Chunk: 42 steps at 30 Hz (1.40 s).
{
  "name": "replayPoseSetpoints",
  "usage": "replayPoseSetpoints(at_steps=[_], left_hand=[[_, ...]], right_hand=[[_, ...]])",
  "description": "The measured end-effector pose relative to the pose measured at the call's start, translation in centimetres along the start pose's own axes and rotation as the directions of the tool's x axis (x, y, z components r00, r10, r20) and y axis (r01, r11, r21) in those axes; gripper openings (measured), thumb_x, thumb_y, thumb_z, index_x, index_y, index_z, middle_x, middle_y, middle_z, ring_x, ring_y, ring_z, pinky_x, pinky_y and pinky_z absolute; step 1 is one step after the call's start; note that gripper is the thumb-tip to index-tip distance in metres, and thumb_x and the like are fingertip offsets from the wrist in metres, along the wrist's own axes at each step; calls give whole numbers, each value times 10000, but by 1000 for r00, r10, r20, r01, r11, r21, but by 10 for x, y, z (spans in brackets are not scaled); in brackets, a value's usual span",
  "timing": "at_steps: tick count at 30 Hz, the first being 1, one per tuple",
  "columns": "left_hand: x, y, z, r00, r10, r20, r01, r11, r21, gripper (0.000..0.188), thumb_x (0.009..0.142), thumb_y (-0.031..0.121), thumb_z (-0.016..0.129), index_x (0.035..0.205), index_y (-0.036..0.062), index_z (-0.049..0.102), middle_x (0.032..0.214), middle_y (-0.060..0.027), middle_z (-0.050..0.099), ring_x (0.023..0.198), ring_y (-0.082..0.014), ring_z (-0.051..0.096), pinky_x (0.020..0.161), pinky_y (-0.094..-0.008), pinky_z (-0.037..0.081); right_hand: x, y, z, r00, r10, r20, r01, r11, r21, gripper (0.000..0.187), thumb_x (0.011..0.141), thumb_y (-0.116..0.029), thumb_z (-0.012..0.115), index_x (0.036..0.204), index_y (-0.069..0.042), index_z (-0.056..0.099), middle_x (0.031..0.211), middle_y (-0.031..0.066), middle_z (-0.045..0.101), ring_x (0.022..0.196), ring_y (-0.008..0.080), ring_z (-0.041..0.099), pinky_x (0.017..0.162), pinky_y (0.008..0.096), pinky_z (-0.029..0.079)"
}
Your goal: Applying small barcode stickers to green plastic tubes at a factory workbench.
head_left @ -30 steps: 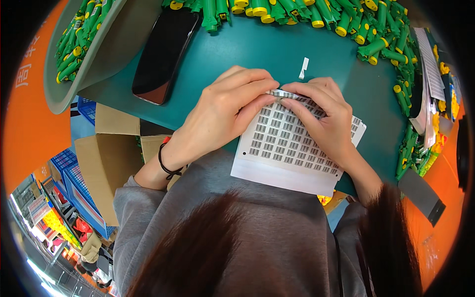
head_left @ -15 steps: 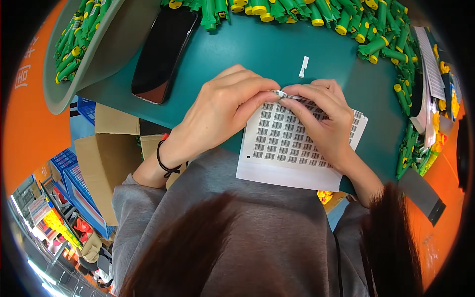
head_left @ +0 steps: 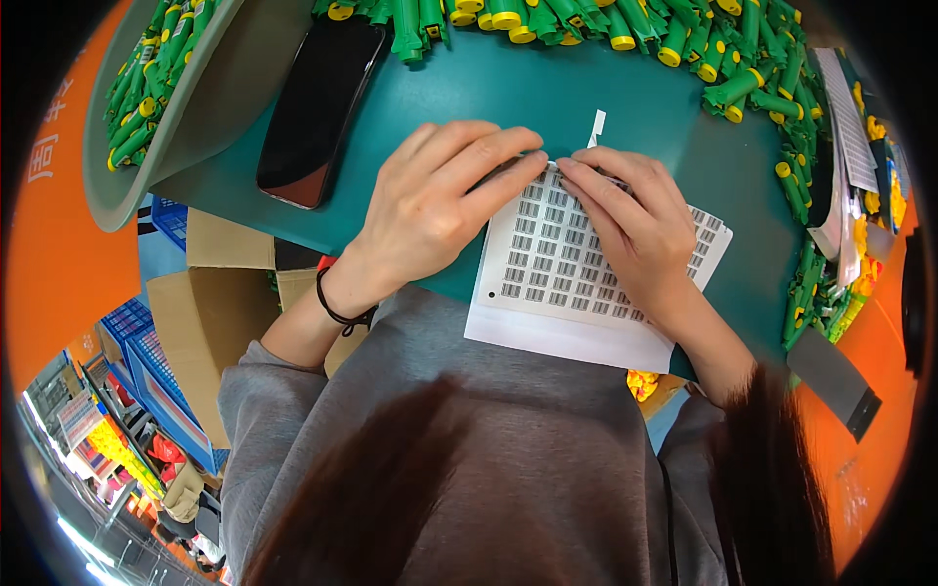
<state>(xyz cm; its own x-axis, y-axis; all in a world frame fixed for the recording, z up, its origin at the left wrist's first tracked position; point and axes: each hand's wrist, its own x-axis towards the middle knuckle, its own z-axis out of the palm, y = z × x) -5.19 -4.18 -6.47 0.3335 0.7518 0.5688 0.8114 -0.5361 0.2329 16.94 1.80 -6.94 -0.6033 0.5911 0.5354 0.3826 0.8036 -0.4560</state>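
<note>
A white sheet of barcode stickers [head_left: 532,264] lies tilted at the table's near edge, its plain lower margin hanging toward me. My right hand [head_left: 635,210] rests across it, thumb and fingertips closed on its top edge. At that same edge my left hand [head_left: 445,186] has its thumb and fingers pinched together; whether a sticker or the paper is between them is too small to see. A narrow white paper strip [head_left: 598,127] lies just beyond my right fingers, partly behind them.
Green tubes with yellow ends [head_left: 674,49] heap along the far and right edges of the green table [head_left: 469,98]. A black phone [head_left: 318,107] lies at the left, beside a grey bin [head_left: 210,127] of similar tubes. An open cardboard box [head_left: 220,322] stands below left.
The left hand has shifted slightly up and left, its fingers straightening. My right hand and the sticker sheet's top edge have moved a little farther away, now overlapping the paper strip's end.
</note>
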Motion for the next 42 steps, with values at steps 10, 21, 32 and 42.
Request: replayPoseSetpoints(at_steps=[10, 21, 32, 42], left_hand=[[5, 0, 1, 997, -83, -2, 82, 985, -149, 268, 732, 54, 746, 1000, 60, 756, 1037, -52, 727, 926, -217, 679, 769, -319, 533], [22, 3, 0, 955, -280, 101, 297, 884, -362, 113, 843, 47, 741, 938, 7, 693, 978, -102, 674, 882, -301, 671, 744, -367, 552], [58, 11, -8, 946, -322, 28, 297, 834, -466, 138, 865, -29, 724, 995, -13, 680, 997, -97, 699, 843, -198, 692, 703, -294, 564], [71, 25, -14, 774, -570, 277, 466, 215, -858, 165, 896, 0, 740, 1047, -33, 685, 961, -81, 728, 900, -116, 692, 831, -265, 559]], right_hand=[[10, -3, -18, 988, 154, 21, -155, 985, 70, 350, 802, -12, 776, 1146, -36, 722, 1146, 99, 707, 1024, 250, 679, 850, 345, 552], [-36, 0, -52, 907, -186, 379, 208, 978, -17, 373, 834, -92, 766, 1191, -24, 684, 1269, 97, 662, 1155, 291, 634, 962, 375, 532], [36, 74, -112, 999, -5, 43, 17, 963, -268, 358, 882, -3, 657, 1232, -78, 664, 1262, 110, 640, 1228, 334, 557, 1081, 430, 429], [30, 84, -128, 916, 397, 60, -399, 916, 30, 281, 873, -30, 737, 1145, -20, 670, 1110, 79, 692, 884, 151, 659, 816, 297, 533]])
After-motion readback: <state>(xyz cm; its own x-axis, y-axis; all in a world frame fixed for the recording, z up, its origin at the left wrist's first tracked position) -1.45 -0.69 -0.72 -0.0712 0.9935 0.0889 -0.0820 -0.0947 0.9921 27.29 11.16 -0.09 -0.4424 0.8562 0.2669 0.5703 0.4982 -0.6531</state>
